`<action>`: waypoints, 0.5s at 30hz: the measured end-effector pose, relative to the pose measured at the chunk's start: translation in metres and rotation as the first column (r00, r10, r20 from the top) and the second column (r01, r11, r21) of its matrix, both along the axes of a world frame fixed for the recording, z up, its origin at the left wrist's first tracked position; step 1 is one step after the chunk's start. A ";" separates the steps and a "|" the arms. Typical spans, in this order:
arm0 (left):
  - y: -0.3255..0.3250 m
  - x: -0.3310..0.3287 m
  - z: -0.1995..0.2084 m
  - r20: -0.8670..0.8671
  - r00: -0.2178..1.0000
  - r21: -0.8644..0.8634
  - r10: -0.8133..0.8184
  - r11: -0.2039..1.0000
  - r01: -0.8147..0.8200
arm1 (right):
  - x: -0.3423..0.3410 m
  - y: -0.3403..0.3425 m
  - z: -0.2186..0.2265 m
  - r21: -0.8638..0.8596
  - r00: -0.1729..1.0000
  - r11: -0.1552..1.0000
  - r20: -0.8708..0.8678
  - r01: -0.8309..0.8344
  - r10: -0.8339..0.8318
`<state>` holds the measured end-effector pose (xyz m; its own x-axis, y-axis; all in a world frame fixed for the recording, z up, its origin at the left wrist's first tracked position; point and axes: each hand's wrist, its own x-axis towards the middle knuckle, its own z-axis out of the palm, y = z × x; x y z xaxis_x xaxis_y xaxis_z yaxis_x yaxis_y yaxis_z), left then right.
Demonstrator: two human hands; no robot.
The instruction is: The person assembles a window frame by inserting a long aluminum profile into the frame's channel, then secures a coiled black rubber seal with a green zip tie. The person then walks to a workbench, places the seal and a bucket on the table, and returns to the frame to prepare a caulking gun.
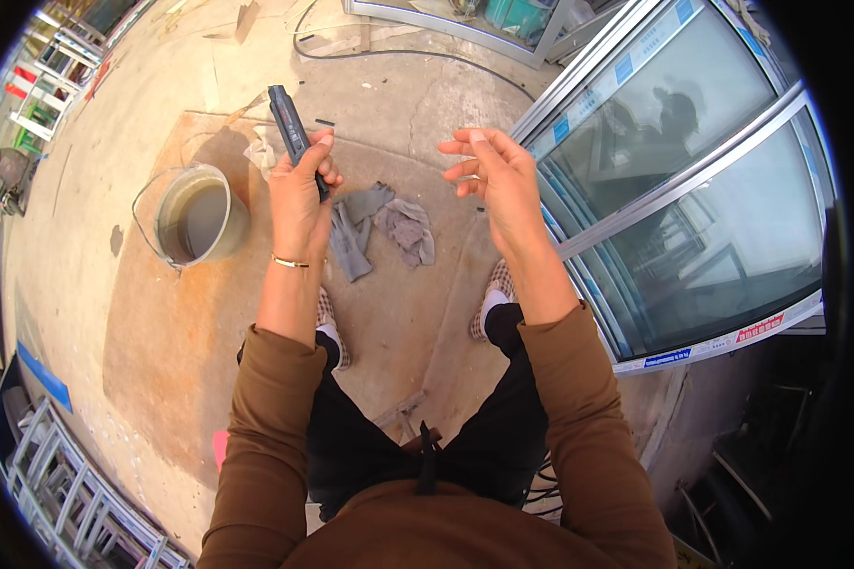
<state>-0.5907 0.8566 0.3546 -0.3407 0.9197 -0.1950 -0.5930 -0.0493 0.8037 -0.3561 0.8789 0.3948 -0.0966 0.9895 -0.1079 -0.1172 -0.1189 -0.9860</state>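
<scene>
My left hand [301, 194] is closed round what looks like a black utility knife [291, 125]. The knife slants up and to the left out of my fist, and no blade shows. My right hand [496, 174] is raised beside the window frame, empty, with its fingers loosely bent and apart. Below and between my hands, a pair of grey gloves [353, 237] and a crumpled greyish rag [406, 230] lie on the ground board.
On my left stands a bucket [230, 216] of murky water with its handle down. A large glazed metal window frame [678, 220] leans on my right. A black cable [399, 54] runs across the far ground. Metal frames [76, 484] are stacked at the lower left.
</scene>
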 end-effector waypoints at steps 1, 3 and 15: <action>0.000 0.000 -0.001 -0.008 1.000 -0.007 -0.003 1.000 0.003 | 0.000 0.000 0.000 -0.003 1.000 1.000 0.009 -0.001 0.001; 0.001 0.001 -0.002 0.015 1.000 0.013 -0.006 1.000 0.006 | 0.001 0.000 -0.001 0.001 1.000 1.000 0.017 -0.004 0.004; 0.004 0.009 -0.004 -0.001 0.999 -0.043 -0.053 0.998 0.053 | 0.002 0.002 -0.012 -0.027 0.998 1.000 -0.064 -0.010 0.008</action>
<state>-0.5817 0.8610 0.3510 -0.2922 0.9271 -0.2345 -0.5923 0.0171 0.8055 -0.3539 0.8807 0.3824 -0.1127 0.9853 -0.1287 -0.1785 -0.1475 -0.9728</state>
